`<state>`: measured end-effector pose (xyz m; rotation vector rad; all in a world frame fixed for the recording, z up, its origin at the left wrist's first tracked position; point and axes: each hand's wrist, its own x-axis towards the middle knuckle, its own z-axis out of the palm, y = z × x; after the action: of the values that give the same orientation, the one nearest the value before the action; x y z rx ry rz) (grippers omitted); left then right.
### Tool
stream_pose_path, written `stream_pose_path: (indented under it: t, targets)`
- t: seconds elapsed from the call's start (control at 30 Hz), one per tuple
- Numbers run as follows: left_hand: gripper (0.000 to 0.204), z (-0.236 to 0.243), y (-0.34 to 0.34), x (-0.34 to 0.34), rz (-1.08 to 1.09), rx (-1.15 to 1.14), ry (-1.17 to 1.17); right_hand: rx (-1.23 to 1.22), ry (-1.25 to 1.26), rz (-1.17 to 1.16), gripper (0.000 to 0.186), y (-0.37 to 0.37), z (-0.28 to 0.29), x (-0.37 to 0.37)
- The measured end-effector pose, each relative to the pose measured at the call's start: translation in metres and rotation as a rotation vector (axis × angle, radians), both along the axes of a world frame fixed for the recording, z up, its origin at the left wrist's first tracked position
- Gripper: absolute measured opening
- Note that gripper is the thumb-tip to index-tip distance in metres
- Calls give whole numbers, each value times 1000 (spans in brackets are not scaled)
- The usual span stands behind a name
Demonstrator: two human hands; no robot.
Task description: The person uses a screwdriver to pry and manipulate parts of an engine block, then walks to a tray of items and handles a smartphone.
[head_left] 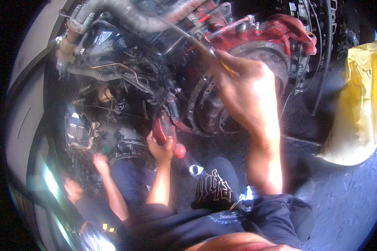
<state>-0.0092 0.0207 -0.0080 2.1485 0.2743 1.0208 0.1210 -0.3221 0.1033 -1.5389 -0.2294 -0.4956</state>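
Observation:
My right hand [247, 83] is closed around a slim tool [227, 69] with an orange-yellow part showing between the fingers. A thin shaft appears to run from it up and left over the engine; blur hides its exact kind. The hand is in front of the red flywheel housing [276, 29] and the round grey flywheel [215, 106]. Lower and to the left, my left hand [161, 148] grips a red object [161, 127], whose kind I cannot make out. A red rounded knob [179, 151] sits just beside that hand.
A large engine with a grey pipe [142, 21] and hoses fills the upper left. Another person's hand [100, 163] works at parts on the left. A yellow sack-like container [360, 113] stands at right on the dark floor [331, 188]. More metal parts [303, 50] stand behind.

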Motion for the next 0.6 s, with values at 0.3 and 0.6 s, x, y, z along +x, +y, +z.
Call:
stream_pose_path:
  t: [0.3,0.6]
  targets:
    - [65,4,-16,7,11,-35,-20,-72,-68,-71,30,-7,14,-5]
    - [64,-6,4,2,-38,133,-63,-58,-111,-195,18,-6,-22,11]
